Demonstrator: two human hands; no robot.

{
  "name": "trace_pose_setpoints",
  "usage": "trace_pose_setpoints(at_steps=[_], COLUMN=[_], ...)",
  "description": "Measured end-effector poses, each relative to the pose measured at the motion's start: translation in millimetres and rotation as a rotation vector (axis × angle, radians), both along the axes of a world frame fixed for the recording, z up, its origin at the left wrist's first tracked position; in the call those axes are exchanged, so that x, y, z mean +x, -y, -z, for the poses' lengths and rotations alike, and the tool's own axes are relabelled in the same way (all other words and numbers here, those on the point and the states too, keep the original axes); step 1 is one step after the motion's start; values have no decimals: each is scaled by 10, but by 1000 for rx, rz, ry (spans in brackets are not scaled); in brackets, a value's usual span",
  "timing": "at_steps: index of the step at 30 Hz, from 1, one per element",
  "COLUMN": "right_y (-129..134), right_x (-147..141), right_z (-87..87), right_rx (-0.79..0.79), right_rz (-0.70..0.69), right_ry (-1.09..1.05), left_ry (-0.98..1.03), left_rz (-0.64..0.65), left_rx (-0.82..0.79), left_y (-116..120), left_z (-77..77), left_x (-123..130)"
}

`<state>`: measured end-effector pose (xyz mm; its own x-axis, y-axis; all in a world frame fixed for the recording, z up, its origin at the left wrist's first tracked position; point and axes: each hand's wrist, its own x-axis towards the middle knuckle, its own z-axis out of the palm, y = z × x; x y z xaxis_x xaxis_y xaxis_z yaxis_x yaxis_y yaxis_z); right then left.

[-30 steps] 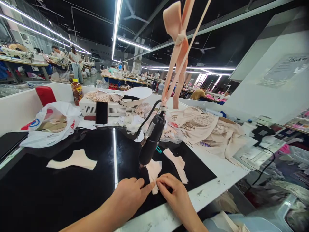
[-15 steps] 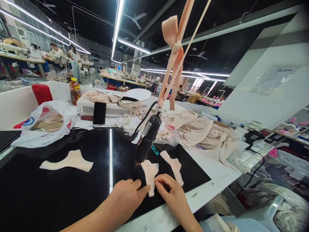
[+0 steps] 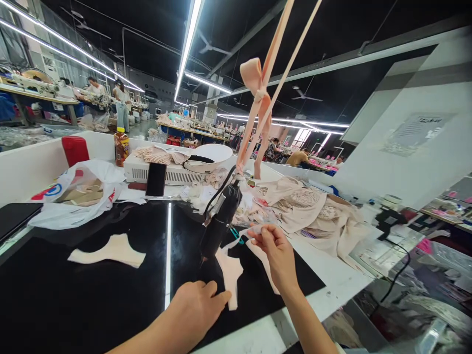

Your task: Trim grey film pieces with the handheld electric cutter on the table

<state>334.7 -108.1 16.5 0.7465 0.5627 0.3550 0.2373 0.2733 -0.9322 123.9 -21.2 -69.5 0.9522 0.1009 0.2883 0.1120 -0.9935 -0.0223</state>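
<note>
A pale pink cut fabric piece [image 3: 231, 280] lies on the black board below the tip of a hanging black hand tool [image 3: 220, 221]. My left hand [image 3: 197, 309] rests on the board, fingers bent, its thumb and fingertips at the lower left edge of that piece. Raised to the right, my right hand [image 3: 275, 250] pinches the end of a thin pale strip [image 3: 236, 239] that runs up from the top of the piece. Partly behind this hand lies a second pale piece [image 3: 263, 260]. A third, cream-coloured piece [image 3: 110, 250] lies at the left.
The tool hangs from peach fabric bands [image 3: 260, 98]. A teal clip [image 3: 236, 236] lies behind it. Along the back are a white plastic bag [image 3: 81, 196], a phone [image 3: 156, 179], a white vented box [image 3: 177, 174] and heaped beige fabric [image 3: 295, 201]. Co-workers sit far behind.
My right hand has moved up and away from the fabric piece, drawing a thin strip up from its top. My left hand has stayed at the piece's edge. The view has tilted slightly.
</note>
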Motion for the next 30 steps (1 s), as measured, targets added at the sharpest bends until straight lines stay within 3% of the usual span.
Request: trace_pose_setpoints(at_steps=[8,12,15,18,24,27,30], right_y=[72,193,302,436,603,618,616], right_x=[-109,-336,-549,-791,-1151,-1204,-1226], right_z=[-310,-320,-239,-98,163,247,301], right_rx=[359,382,352,287,181,114,52], right_rz=[150,103,30,-67,-217,-292,-336], right_ry=[131,161,154,143,57,9,-27], left_ry=[-2,18,5,2,11,-12,-23], left_rz=[-3,-4,-3,-7,2,114,105], left_rx=[-24,-31,-143,-459,-1383,-1618,-1728], left_y=[-24,-52,-77,-117,-156,-125,-94], left_z=[-9,2,-81,-228,-348,-351,-386], left_x=[-7,0,-23,-68,-102,-137,-215])
